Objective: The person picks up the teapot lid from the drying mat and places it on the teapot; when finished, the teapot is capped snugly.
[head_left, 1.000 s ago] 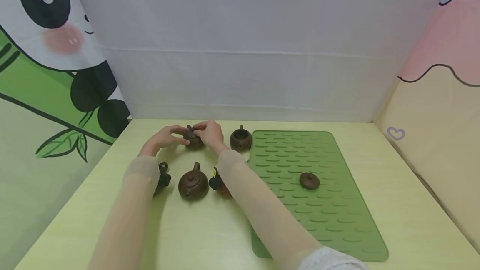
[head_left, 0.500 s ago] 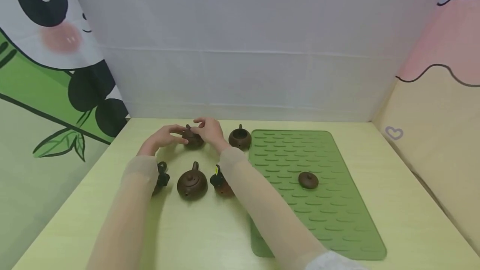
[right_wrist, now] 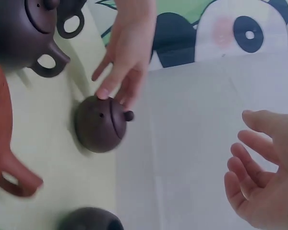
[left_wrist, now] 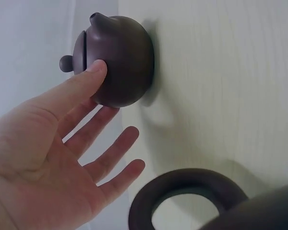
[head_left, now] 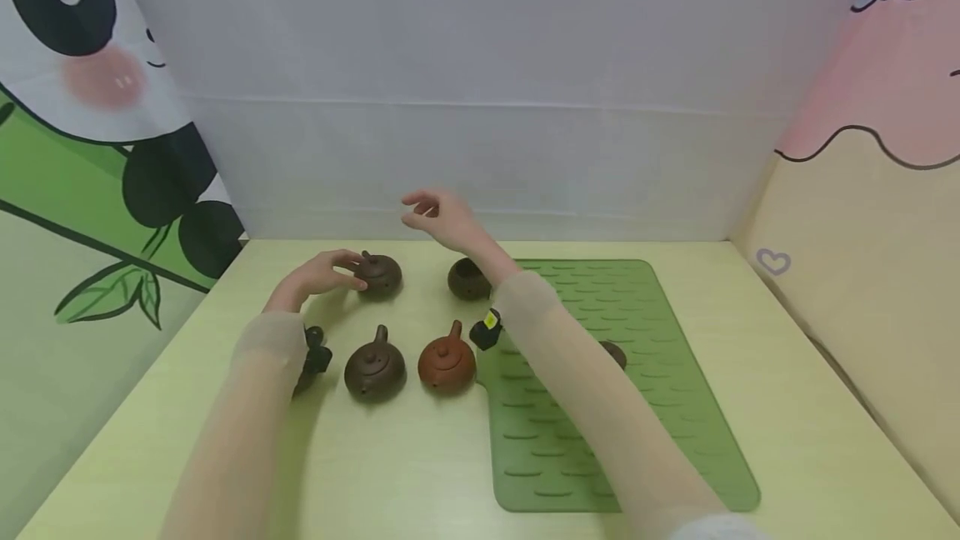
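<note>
At the back left of the table stands a small dark brown teapot (head_left: 381, 277) with its lid seated on top. My left hand (head_left: 324, 275) holds its side between thumb and fingers; the left wrist view shows the thumb on the teapot body (left_wrist: 127, 62) while the two lower fingers stay apart from it. Raised above the table's back edge, my right hand (head_left: 444, 219) has loosely bent fingers and nothing in them. Below it, a lidless dark teapot (head_left: 467, 280) is partly covered by the right forearm. A loose brown lid (head_left: 616, 354) lies on the green mat, half hidden by that arm.
Nearer the front stand a lidded dark brown teapot (head_left: 375, 370) and a reddish-brown teapot (head_left: 447, 365). Another dark teapot (head_left: 303, 382) is mostly behind the left wrist and its black camera. The green mat (head_left: 540, 465) covers the right part of the table.
My right hand has let go of the back-left teapot's lid and risen up and to the right. The reddish-brown teapot has come into full view. My left hand stays on its teapot.
</note>
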Demonstrator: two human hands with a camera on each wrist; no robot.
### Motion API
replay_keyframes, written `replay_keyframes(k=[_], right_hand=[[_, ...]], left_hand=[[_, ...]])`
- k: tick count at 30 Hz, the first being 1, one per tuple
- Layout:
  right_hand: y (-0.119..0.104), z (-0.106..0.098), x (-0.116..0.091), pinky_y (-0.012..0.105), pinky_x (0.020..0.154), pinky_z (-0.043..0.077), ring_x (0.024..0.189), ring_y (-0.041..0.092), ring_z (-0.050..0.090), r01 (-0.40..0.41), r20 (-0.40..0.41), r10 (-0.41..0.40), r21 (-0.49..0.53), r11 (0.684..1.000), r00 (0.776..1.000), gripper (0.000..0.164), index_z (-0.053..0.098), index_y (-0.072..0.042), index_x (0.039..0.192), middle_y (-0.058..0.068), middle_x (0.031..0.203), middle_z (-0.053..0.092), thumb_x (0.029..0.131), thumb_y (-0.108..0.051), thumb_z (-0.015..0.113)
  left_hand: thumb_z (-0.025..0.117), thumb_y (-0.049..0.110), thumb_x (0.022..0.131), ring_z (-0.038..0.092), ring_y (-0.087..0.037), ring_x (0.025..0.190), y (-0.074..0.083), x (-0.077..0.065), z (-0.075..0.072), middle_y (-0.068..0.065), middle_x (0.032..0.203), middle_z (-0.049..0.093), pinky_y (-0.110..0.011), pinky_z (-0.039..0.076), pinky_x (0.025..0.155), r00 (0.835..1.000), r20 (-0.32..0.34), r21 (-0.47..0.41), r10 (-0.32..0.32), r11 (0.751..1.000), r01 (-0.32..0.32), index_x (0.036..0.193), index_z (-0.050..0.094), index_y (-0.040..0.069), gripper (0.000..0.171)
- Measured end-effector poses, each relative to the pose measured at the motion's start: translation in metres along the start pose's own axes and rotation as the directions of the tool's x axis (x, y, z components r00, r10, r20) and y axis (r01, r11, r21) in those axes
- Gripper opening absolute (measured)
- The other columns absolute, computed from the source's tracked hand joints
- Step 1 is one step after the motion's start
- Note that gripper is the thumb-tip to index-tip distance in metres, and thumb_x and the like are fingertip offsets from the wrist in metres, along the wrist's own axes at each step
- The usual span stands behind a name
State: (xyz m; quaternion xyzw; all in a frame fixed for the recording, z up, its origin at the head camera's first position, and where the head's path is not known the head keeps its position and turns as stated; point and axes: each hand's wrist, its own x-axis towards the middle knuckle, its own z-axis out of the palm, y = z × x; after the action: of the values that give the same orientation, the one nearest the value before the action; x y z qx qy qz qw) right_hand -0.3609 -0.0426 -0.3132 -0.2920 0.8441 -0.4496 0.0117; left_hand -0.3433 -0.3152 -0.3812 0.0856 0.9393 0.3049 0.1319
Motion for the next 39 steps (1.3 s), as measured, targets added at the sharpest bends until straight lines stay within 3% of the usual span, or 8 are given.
replay_keyframes(k=[7,15,20,23,25,30,35,39], right_hand=[[0.016,-0.048,-0.044,0.037,0.093,0.05,0.108,0.018,0.059,0.085,-0.046,-0.085,-0.007,0.996,0.995,0.037,0.06,-0.019,0.135,0.004,0.122,0.064,0.099,-0.029,0.06],[0.042,-0.078,-0.103,0.039,0.089,0.052,0.105,0.02,0.06,0.139,-0.205,-0.136,-0.001,0.99,0.969,0.034,0.061,-0.017,0.133,0.009,0.114,0.066,0.099,-0.022,0.061],[0.063,-0.079,-0.137,0.038,0.084,0.055,0.101,0.019,0.061,0.181,-0.247,-0.19,-0.061,0.982,0.95,0.033,0.062,-0.012,0.131,0.01,0.111,0.066,0.098,-0.015,0.062],[0.078,-0.077,-0.158,0.034,0.083,0.056,0.1,0.017,0.06,0.189,-0.24,-0.206,-0.093,0.978,0.949,0.034,0.061,-0.009,0.131,0.008,0.11,0.066,0.097,-0.011,0.061],[0.087,-0.076,-0.172,0.031,0.081,0.055,0.098,0.018,0.06,0.207,-0.257,-0.228,-0.106,0.973,0.939,0.034,0.061,-0.005,0.13,0.009,0.107,0.066,0.096,-0.005,0.062],[0.106,-0.083,-0.202,0.027,0.076,0.055,0.094,0.021,0.062,0.25,-0.317,-0.286,-0.15,0.957,0.904,0.035,0.062,-0.002,0.127,0.01,0.104,0.068,0.092,0.003,0.063],[0.111,-0.097,-0.23,0.025,0.079,0.055,0.096,0.02,0.062,0.169,-0.32,-0.226,-0.197,0.966,0.92,0.036,0.062,-0.007,0.13,0.005,0.108,0.068,0.095,-0.002,0.062],[0.113,-0.103,-0.243,0.024,0.078,0.055,0.096,0.017,0.062,0.128,-0.315,-0.2,-0.236,0.963,0.928,0.036,0.062,-0.009,0.131,0.003,0.108,0.068,0.095,-0.004,0.063]], left_hand=[[0.065,0.028,0.095,0.031,-0.052,0.141,0.002,0.003,0.001,-0.031,0.149,0.041,-0.069,0.031,0.111,1.0,0.009,0.014,-0.028,1.0,0.028,0.148,0.036,0.0,0.067],[0.063,0.027,0.096,0.027,-0.054,0.141,0.013,0.003,-0.004,-0.033,0.153,0.032,-0.069,0.03,0.111,0.999,0.031,0.021,-0.039,0.999,0.038,0.152,0.027,0.0,0.073],[0.063,0.026,0.097,0.022,-0.051,0.146,0.035,0.005,-0.011,-0.025,0.16,0.024,-0.067,0.027,0.114,0.992,-0.124,-0.066,-0.015,0.998,0.007,0.155,0.028,0.007,0.07],[0.063,0.028,0.097,0.026,-0.045,0.148,0.055,0.009,-0.012,-0.016,0.163,0.026,-0.065,0.029,0.114,0.971,-0.232,-0.101,0.055,0.992,-0.08,0.153,0.035,0.014,0.064],[0.064,0.03,0.096,0.031,-0.041,0.147,0.07,0.015,-0.01,-0.012,0.163,0.029,-0.064,0.032,0.113,0.961,-0.255,-0.102,0.111,0.985,-0.141,0.152,0.04,0.018,0.062],[0.068,0.026,0.094,0.039,-0.039,0.143,0.096,0.041,0.007,-0.011,0.157,0.04,-0.061,0.036,0.112,0.947,-0.189,-0.124,0.259,0.95,-0.285,0.149,0.043,0.019,0.061],[0.072,0.029,0.091,0.039,-0.038,0.143,0.109,0.063,0.026,-0.01,0.156,0.041,-0.059,0.037,0.112,0.931,-0.087,-0.17,0.354,0.916,-0.364,0.15,0.041,0.022,0.067],[0.075,0.031,0.088,0.037,-0.035,0.145,0.109,0.068,0.037,-0.004,0.158,0.038,-0.059,0.035,0.114,0.927,-0.027,-0.152,0.374,0.915,-0.374,0.152,0.038,0.028,0.074]])
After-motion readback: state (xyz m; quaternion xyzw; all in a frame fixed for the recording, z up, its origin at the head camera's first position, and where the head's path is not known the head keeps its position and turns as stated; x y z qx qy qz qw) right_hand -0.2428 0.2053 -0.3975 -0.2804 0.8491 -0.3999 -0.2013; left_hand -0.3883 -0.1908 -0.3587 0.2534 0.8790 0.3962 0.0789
